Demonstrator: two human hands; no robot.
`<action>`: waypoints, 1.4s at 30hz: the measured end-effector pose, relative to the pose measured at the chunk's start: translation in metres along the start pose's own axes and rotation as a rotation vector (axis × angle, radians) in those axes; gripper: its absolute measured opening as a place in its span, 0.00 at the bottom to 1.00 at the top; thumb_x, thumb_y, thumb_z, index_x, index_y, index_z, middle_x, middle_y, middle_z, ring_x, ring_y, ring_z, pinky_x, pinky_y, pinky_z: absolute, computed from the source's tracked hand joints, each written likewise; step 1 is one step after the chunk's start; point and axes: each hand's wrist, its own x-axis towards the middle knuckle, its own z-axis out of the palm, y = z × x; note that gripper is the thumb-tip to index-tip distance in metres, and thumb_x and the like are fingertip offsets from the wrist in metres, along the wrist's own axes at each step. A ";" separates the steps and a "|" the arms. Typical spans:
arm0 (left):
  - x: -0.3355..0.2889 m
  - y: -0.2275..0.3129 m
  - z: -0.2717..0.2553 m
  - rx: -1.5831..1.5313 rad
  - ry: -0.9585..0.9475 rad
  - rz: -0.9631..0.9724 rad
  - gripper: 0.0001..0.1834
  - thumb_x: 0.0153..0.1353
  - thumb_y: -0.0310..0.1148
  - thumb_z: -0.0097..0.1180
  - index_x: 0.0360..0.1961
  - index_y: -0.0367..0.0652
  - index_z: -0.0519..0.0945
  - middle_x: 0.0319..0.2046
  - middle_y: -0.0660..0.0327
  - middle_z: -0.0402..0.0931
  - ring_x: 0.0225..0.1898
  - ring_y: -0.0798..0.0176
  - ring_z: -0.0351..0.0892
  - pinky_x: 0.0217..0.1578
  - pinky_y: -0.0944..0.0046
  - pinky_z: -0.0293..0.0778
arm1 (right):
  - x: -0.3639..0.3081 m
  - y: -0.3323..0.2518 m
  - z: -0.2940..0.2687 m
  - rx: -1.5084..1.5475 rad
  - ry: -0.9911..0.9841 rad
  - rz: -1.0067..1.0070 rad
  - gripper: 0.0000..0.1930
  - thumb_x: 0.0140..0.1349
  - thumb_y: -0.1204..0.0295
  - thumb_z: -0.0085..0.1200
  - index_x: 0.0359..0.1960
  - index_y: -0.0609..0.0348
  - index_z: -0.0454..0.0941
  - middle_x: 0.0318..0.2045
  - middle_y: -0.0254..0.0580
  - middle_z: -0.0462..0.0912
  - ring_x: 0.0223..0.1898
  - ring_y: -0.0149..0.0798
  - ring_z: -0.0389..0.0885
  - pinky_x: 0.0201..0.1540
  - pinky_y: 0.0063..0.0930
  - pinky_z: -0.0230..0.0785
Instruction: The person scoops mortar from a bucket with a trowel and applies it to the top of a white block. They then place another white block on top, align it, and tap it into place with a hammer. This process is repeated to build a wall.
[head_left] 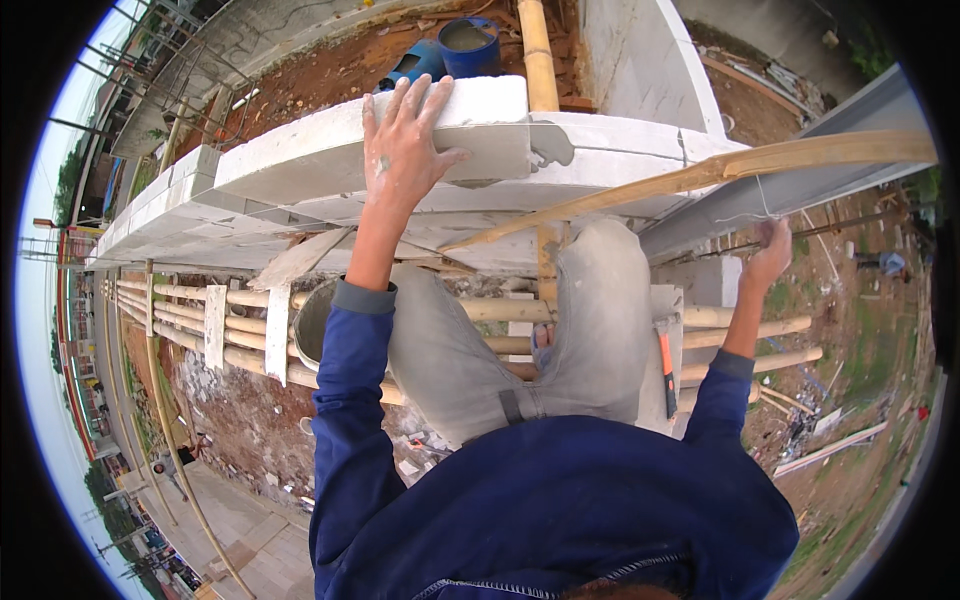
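Note:
My left hand point(408, 150) lies with fingers spread on the top and near face of a white lightweight block point(300, 150). That block sits on a wall of similar blocks point(620, 155), and grey wet mortar point(552, 145) shows at its right end. My right hand point(768, 256) is out to the right, its fingers closed at a thin white string point(762, 195). Up from the hand, the string reaches a long bamboo strip point(690, 178) that slants across the wall and a grey steel beam point(850, 125). The fingertips themselves are small and partly hidden.
Bamboo scaffold poles point(490, 308) run beneath my legs, high above the ground. A mortar bucket point(318, 325) stands by my left arm. An orange-and-black-handled tool point(668, 370) lies on a board at right. Beyond the wall are blue drums point(468, 48) and an upright bamboo pole point(537, 55).

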 end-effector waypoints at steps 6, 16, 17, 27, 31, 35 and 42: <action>0.001 -0.021 -0.010 -0.089 -0.034 0.053 0.60 0.45 0.56 0.82 0.80 0.72 0.66 0.80 0.66 0.65 0.81 0.53 0.61 0.81 0.30 0.49 | -0.251 0.159 -0.147 -1.255 -0.670 0.040 0.39 0.74 0.51 0.55 0.75 0.71 0.64 0.73 0.68 0.66 0.72 0.69 0.65 0.72 0.61 0.61; -0.055 -0.127 -0.007 0.153 0.015 -0.108 0.62 0.43 0.54 0.84 0.81 0.70 0.65 0.79 0.66 0.67 0.79 0.54 0.63 0.79 0.35 0.60 | -0.297 0.111 -0.172 -1.094 -0.566 0.069 0.18 0.78 0.59 0.52 0.53 0.64 0.74 0.47 0.59 0.78 0.48 0.62 0.77 0.54 0.54 0.70; -0.054 -0.132 -0.007 0.130 0.053 -0.086 0.61 0.43 0.54 0.84 0.80 0.70 0.66 0.78 0.66 0.67 0.79 0.54 0.64 0.79 0.37 0.61 | -0.297 0.099 -0.164 -0.994 -0.542 0.104 0.18 0.78 0.59 0.52 0.52 0.65 0.75 0.45 0.58 0.79 0.45 0.61 0.79 0.51 0.52 0.71; -0.053 -0.222 -0.029 0.015 -0.099 -0.119 0.62 0.39 0.45 0.87 0.79 0.70 0.69 0.76 0.66 0.71 0.78 0.50 0.67 0.75 0.38 0.66 | -0.217 -0.190 0.014 0.147 -0.490 0.068 0.15 0.80 0.66 0.52 0.53 0.70 0.78 0.24 0.28 0.69 0.19 0.19 0.61 0.22 0.19 0.53; -0.056 -0.222 -0.022 0.045 -0.075 -0.089 0.60 0.39 0.42 0.86 0.78 0.65 0.71 0.74 0.64 0.74 0.75 0.48 0.71 0.74 0.43 0.69 | -0.164 -0.324 0.141 0.452 -0.629 -0.376 0.19 0.84 0.66 0.45 0.60 0.73 0.74 0.36 0.37 0.75 0.28 0.29 0.73 0.31 0.27 0.68; -0.049 -0.216 -0.018 0.073 -0.050 -0.065 0.60 0.40 0.42 0.86 0.78 0.63 0.71 0.74 0.64 0.74 0.75 0.47 0.71 0.74 0.46 0.70 | -0.139 -0.328 0.236 0.253 -0.769 -0.435 0.21 0.85 0.57 0.47 0.58 0.67 0.74 0.32 0.35 0.73 0.25 0.27 0.70 0.30 0.25 0.68; -0.058 -0.223 -0.025 0.057 -0.065 -0.093 0.58 0.41 0.41 0.85 0.78 0.64 0.71 0.74 0.65 0.73 0.76 0.47 0.69 0.74 0.43 0.70 | -0.164 -0.297 0.275 -0.429 -1.169 -0.146 0.16 0.80 0.57 0.53 0.50 0.58 0.77 0.26 0.27 0.70 0.19 0.19 0.67 0.19 0.19 0.61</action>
